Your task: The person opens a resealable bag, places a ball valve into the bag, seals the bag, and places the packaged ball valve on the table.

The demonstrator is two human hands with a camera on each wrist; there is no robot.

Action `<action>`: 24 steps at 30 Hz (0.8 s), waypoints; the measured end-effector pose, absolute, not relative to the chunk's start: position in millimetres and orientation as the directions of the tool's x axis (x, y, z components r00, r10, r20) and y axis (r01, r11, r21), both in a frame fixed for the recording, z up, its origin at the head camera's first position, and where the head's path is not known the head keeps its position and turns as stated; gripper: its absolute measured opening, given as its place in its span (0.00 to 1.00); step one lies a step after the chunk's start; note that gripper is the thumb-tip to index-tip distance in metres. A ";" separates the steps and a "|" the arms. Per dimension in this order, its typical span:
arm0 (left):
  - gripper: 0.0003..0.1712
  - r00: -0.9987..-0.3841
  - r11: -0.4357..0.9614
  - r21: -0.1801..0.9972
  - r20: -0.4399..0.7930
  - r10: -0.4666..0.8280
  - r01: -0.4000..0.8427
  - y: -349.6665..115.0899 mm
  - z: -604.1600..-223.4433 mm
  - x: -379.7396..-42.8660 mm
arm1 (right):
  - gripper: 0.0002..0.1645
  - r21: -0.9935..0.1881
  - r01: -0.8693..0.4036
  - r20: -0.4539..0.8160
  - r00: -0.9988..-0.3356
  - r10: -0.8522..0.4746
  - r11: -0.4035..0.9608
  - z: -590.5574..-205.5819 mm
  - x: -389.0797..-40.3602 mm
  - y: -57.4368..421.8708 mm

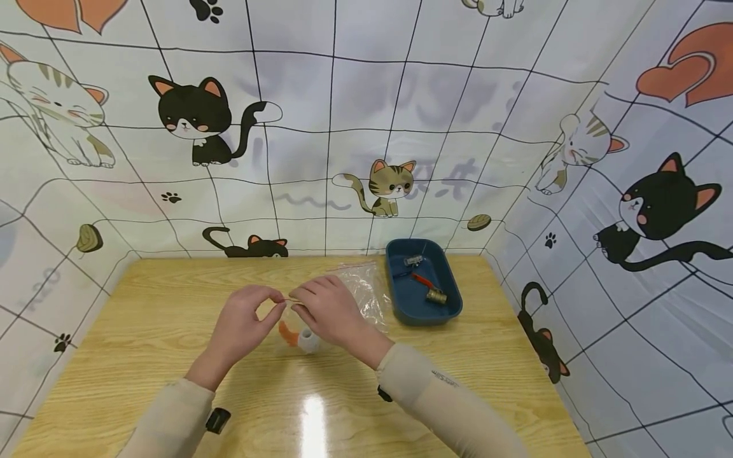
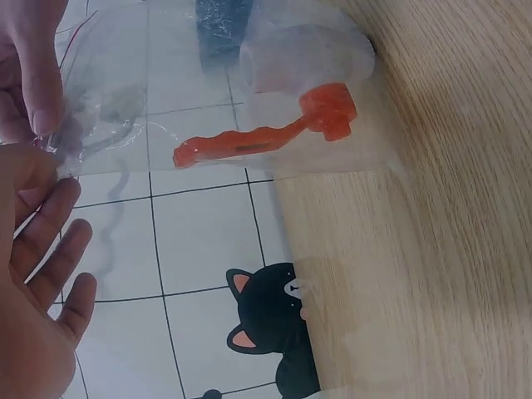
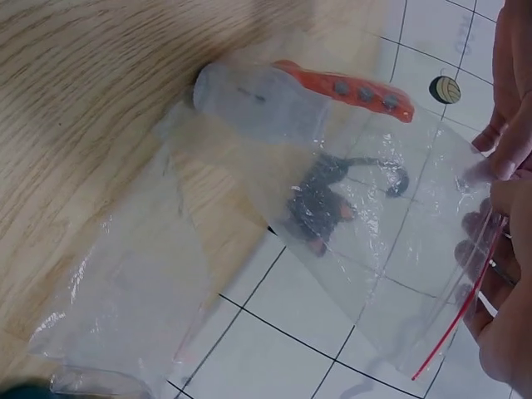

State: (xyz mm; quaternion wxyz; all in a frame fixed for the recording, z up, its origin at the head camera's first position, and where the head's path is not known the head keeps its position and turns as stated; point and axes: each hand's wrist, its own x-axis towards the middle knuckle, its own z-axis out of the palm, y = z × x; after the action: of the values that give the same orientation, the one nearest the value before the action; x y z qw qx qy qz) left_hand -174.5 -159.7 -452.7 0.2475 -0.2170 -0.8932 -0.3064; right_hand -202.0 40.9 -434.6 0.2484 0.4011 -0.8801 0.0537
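Note:
A clear zip bag (image 2: 195, 100) with a red seal strip (image 3: 453, 324) hangs between the two hands above the table. My left hand (image 1: 246, 318) pinches its top edge between thumb and forefinger. Close beside it, my right hand (image 1: 332, 312) pinches the same edge, fingertips almost meeting the left ones. Low in the bag lie an orange tool (image 2: 237, 145) with a wavy handle and a short broad head, and a whitish cylinder (image 3: 266, 104). In the head view the bag's film is barely visible, and the right hand partly covers it.
Another clear bag (image 1: 363, 289) lies flat behind the right hand. Right of it stands a dark blue tray (image 1: 429, 315) holding a red-handled item (image 1: 422, 280), a brass-coloured cylinder (image 1: 436, 296) and a small silvery piece (image 1: 412, 260). Cat-printed sheeting (image 1: 298, 152) borders the wooden table (image 1: 458, 388).

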 end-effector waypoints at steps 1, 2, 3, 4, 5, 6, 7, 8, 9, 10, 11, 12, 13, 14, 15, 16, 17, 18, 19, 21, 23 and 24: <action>0.04 -0.771 0.725 0.419 0.589 0.242 0.547 -159.2 -452.4 -174.6 | 0.11 0.090 -0.735 0.488 -0.555 -0.673 0.672 -435.2 -202.4 40.0; 0.05 -0.758 0.734 0.394 0.603 0.248 0.554 -158.9 -452.2 -174.8 | 0.10 0.076 -0.737 0.493 -0.558 -0.668 0.671 -436.0 -202.8 39.4; 0.05 -0.746 0.743 0.369 0.615 0.255 0.558 -158.7 -452.1 -175.1 | 0.09 0.063 -0.738 0.497 -0.560 -0.663 0.672 -436.4 -202.8 39.0; 0.06 -0.733 0.751 0.344 0.628 0.261 0.563 -158.6 -452.2 -175.3 | 0.08 0.056 -0.738 0.500 -0.562 -0.658 0.672 -436.9 -202.9 38.7; 0.06 -0.720 0.759 0.322 0.641 0.266 0.566 -158.5 -452.2 -175.3 | 0.08 0.053 -0.737 0.503 -0.563 -0.656 0.674 -437.6 -202.9 38.4; 0.06 -0.711 0.765 0.304 0.650 0.268 0.567 -158.6 -452.2 -175.1 | 0.08 0.052 -0.736 0.506 -0.563 -0.654 0.674 -437.9 -202.8 38.1; 0.06 -0.703 0.771 0.290 0.658 0.270 0.567 -158.6 -452.3 -175.1 | 0.08 0.052 -0.736 0.511 -0.561 -0.652 0.675 -438.3 -202.7 37.8; 0.06 -0.698 0.775 0.281 0.663 0.270 0.567 -158.5 -452.4 -175.2 | 0.08 0.054 -0.734 0.515 -0.560 -0.649 0.677 -438.5 -202.6 37.3; 0.06 -0.695 0.777 0.277 0.667 0.268 0.566 -158.3 -452.3 -175.2 | 0.08 0.054 -0.733 0.520 -0.559 -0.646 0.678 -438.8 -202.5 36.9; 0.06 -0.692 0.779 0.274 0.672 0.266 0.565 -158.2 -452.6 -175.2 | 0.08 0.056 -0.731 0.526 -0.558 -0.642 0.680 -439.2 -202.6 36.3; 0.07 -0.690 0.780 0.273 0.675 0.262 0.563 -158.1 -452.5 -175.1 | 0.08 0.058 -0.729 0.531 -0.556 -0.639 0.683 -439.5 -202.7 35.7; 0.07 -0.688 0.781 0.270 0.677 0.262 0.563 -157.9 -452.4 -175.4 | 0.08 0.059 -0.727 0.536 -0.555 -0.636 0.685 -439.6 -202.7 35.1; 0.08 -0.685 0.782 0.267 0.680 0.262 0.564 -157.8 -452.3 -175.5 | 0.08 0.064 -0.724 0.542 -0.553 -0.633 0.687 -439.7 -202.7 34.5; 0.08 -0.681 0.782 0.263 0.683 0.262 0.565 -157.7 -452.3 -175.6 | 0.08 0.067 -0.721 0.545 -0.552 -0.631 0.689 -439.6 -202.7 34.0; 0.08 -0.678 0.781 0.261 0.687 0.263 0.567 -157.6 -452.3 -175.6 | 0.08 0.071 -0.719 0.549 -0.551 -0.629 0.692 -439.7 -202.8 33.5; 0.08 -0.673 0.782 0.255 0.690 0.265 0.569 -157.7 -452.3 -175.8 | 0.09 0.076 -0.715 0.552 -0.550 -0.627 0.695 -439.6 -202.9 33.2; 0.08 -0.669 0.783 0.247 0.692 0.269 0.571 -157.5 -452.2 -176.0 | 0.09 0.079 -0.711 0.554 -0.551 -0.624 0.698 -439.5 -203.0 32.9; 0.08 -0.667 0.783 0.241 0.693 0.275 0.573 -157.1 -452.2 -176.2 | 0.09 0.083 -0.707 0.555 -0.552 -0.622 0.702 -439.4 -203.1 32.8; 0.08 -0.665 0.783 0.238 0.693 0.278 0.575 -156.8 -452.0 -176.2 | 0.09 0.086 -0.703 0.556 -0.554 -0.620 0.706 -439.5 -203.1 32.8; 0.07 -0.664 0.784 0.232 0.691 0.284 0.576 -156.1 -451.9 -176.1 | 0.09 0.091 -0.696 0.559 -0.557 -0.615 0.713 -440.0 -203.6 32.8; 0.07 -0.664 0.783 0.228 0.690 0.289 0.578 -155.3 -452.0 -175.9 | 0.09 0.089 -0.693 0.563 -0.557 -0.610 0.715 -440.6 -203.9 33.0; 0.07 -0.662 0.781 0.228 0.691 0.291 0.581 -154.9 -452.1 -175.8 | 0.09 0.089 -0.694 0.566 -0.555 -0.609 0.715 -440.6 -203.9 33.0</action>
State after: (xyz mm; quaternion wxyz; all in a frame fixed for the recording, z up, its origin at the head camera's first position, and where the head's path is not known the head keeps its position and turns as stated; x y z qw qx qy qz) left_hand -175.8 -154.9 -452.1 0.3289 -0.2463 -0.8846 -0.2207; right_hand -203.9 33.0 -440.6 0.2917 0.3708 -0.8788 0.0724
